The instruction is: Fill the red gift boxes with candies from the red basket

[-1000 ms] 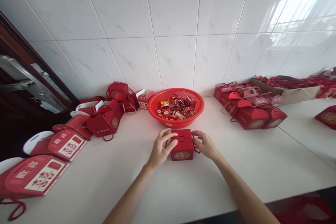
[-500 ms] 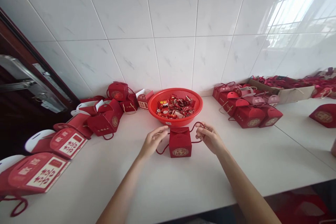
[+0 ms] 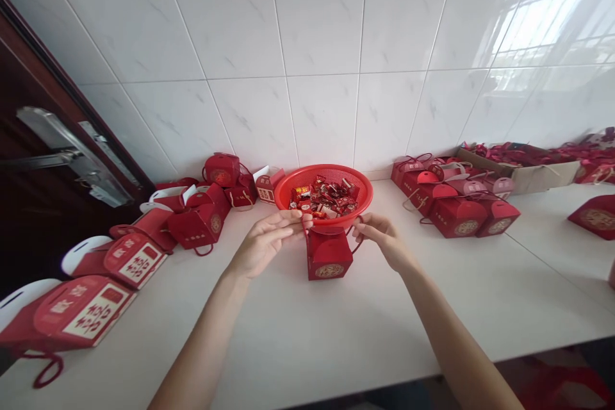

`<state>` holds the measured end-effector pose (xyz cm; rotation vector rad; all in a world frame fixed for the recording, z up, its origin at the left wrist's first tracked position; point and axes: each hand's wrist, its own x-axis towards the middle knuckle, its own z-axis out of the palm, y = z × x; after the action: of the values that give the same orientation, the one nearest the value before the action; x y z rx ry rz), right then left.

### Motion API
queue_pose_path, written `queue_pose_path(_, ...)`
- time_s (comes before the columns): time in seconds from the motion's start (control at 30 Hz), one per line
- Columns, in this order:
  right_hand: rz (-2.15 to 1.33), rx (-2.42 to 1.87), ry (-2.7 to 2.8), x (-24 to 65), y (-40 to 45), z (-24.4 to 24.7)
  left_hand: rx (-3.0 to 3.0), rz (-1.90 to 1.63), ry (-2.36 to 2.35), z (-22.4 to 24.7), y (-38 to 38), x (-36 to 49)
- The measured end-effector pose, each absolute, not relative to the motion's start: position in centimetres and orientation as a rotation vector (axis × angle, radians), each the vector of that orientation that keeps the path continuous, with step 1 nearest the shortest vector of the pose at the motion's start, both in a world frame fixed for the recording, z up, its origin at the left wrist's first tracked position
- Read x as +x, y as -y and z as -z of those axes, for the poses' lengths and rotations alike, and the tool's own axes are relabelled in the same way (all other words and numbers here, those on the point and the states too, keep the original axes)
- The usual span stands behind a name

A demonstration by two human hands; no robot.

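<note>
A small red gift box (image 3: 329,257) with a gold emblem on its front stands on the white tabletop between my hands. My left hand (image 3: 266,238) pinches the dark red cord handle (image 3: 304,224) at the box's upper left. On the other side, my right hand (image 3: 384,240) has its fingers closed on the cord (image 3: 356,245) at the upper right. Just behind the box sits a red plastic basket (image 3: 368,195) of wrapped candies (image 3: 331,195); its front rim is partly hidden by my left fingers and the box top.
Several red boxes, some with flaps up, line the left side, including one with white panels (image 3: 98,314). More closed boxes (image 3: 461,214) cluster at the right, near a cardboard carton (image 3: 545,176) of red items. A tiled wall (image 3: 321,115) rises behind; a dark door (image 3: 43,186) is at left.
Both hands have drawn the cord upward, and its loops no longer spread out sideways. The left hand has moved up and now grips its side. The box has turned slightly.
</note>
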<state>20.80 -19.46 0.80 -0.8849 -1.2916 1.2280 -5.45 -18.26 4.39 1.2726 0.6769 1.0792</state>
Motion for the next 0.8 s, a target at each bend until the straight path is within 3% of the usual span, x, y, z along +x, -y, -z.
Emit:
queue_pose_path(0.2,-1.028,-1.033,1.623,18.5,19.8,-4.2,1.529,-0.912,-0.699,-5.6,19.0,-0.9)
queue_pose_path(0.43,-0.609,-1.283,1.564,17.7,19.5,-3.6,1.700,-0.865,-0.672,-6.0,20.1,2.0)
queue_pose_path(0.6,-0.664,-1.269,1.467,17.9,19.5,-3.1,1.805,-0.932,-0.722,-4.8,20.1,2.1)
queue_pose_path(0.8,-0.949,-1.047,1.260,17.9,19.8,-3.2,2.156,-1.254,-1.205,-0.6,19.2,1.8)
